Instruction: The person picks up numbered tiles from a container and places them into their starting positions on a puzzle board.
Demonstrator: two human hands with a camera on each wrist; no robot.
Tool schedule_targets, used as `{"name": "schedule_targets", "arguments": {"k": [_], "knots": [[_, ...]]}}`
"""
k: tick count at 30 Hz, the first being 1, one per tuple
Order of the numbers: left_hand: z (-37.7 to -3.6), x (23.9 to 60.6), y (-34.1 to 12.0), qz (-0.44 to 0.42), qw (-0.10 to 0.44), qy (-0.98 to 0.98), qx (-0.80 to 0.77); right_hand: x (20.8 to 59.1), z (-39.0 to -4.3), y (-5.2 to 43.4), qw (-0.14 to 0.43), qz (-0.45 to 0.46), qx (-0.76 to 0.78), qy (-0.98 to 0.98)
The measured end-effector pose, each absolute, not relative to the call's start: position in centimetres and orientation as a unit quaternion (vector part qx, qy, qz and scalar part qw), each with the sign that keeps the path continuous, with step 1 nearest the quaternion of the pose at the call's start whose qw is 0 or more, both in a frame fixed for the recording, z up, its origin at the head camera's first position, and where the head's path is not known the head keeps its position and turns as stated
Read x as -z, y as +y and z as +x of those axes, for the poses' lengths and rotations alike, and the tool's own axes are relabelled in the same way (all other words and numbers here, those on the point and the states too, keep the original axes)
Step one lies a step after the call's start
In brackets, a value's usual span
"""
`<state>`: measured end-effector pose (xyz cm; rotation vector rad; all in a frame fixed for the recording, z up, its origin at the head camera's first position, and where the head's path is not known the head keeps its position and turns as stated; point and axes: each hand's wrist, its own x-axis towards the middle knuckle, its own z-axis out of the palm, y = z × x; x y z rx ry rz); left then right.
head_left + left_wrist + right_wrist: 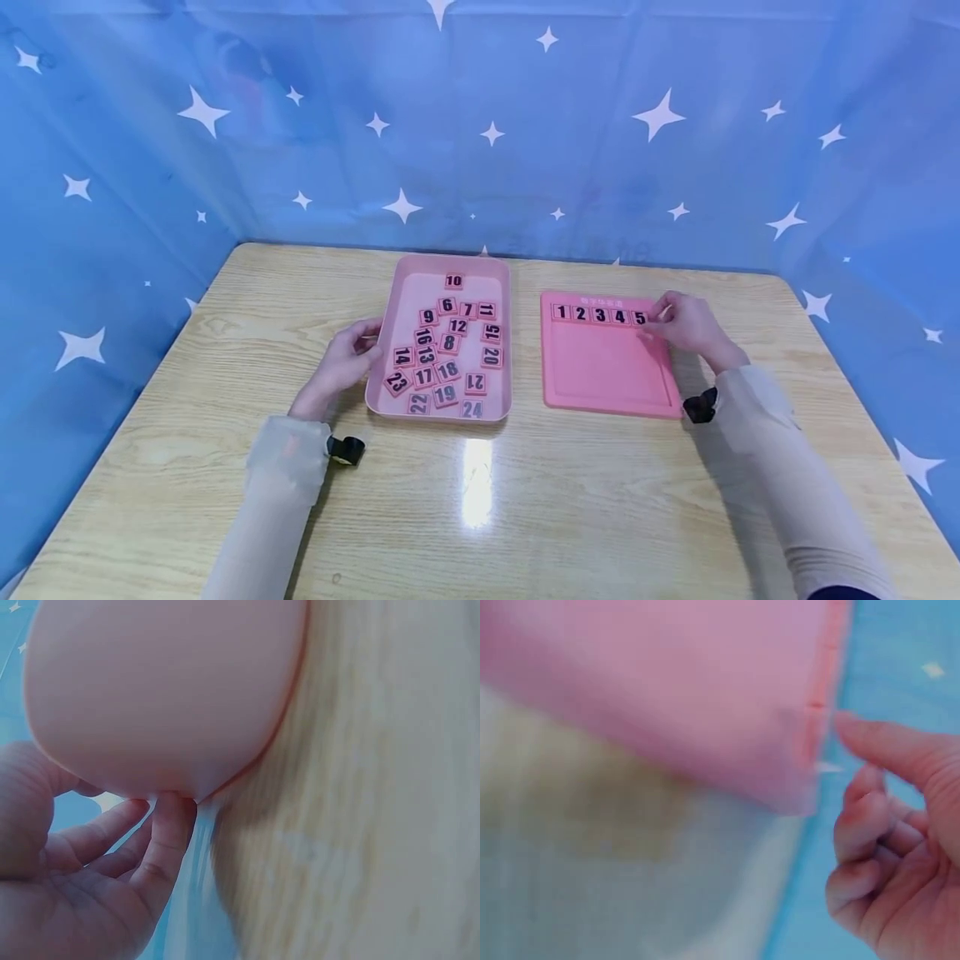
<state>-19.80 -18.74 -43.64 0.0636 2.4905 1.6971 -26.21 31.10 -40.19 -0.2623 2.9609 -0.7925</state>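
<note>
My left hand (pixel 347 354) is at the left side of a pink tray (pixel 399 287), its fingertips against the outside of the tray wall. The left wrist view shows these fingers (pixel 161 847) bent up to the tray's edge (pixel 165 697). Number tiles lie loose in the tray, among them a 6 tile (pixel 447 306). My right hand (pixel 690 323) is at the upper right of a flat pink board (pixel 607 367), its thumb and finger close beside the 5 tile (pixel 639 317). Tiles 1 to 5 form a row along the board's top.
Tray and board lie apart on a wooden table (pixel 585 500). A blue curtain (pixel 480 100) with white stars rises behind the table's far edge. Each wrist wears a dark device, such as the right wrist camera (pixel 701 406).
</note>
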Motion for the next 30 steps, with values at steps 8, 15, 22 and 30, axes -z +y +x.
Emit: {"name": "schedule_targets", "arguments": {"k": [8, 15, 22, 30], "knots": [[-19.9, 43.6, -18.9, 0.017, 0.062, 0.823, -0.564, 36.3, -26.3, 26.2, 0.047, -0.162, 0.358, 0.918], [-19.9, 43.6, -18.8, 0.018, 0.066, 0.822, -0.565, 35.1, -26.5, 19.6, 0.092, -0.186, 0.423, 0.882], [-19.9, 43.4, -18.7, 0.025, 0.064, 0.819, -0.569, 36.3, -27.8, 13.9, 0.093, -0.189, 0.472, 0.856], [-19.9, 43.5, -18.7, 0.024, 0.06, 0.818, -0.572, 37.5, -29.3, 7.8, 0.134, -0.182, 0.506, 0.833]]}}
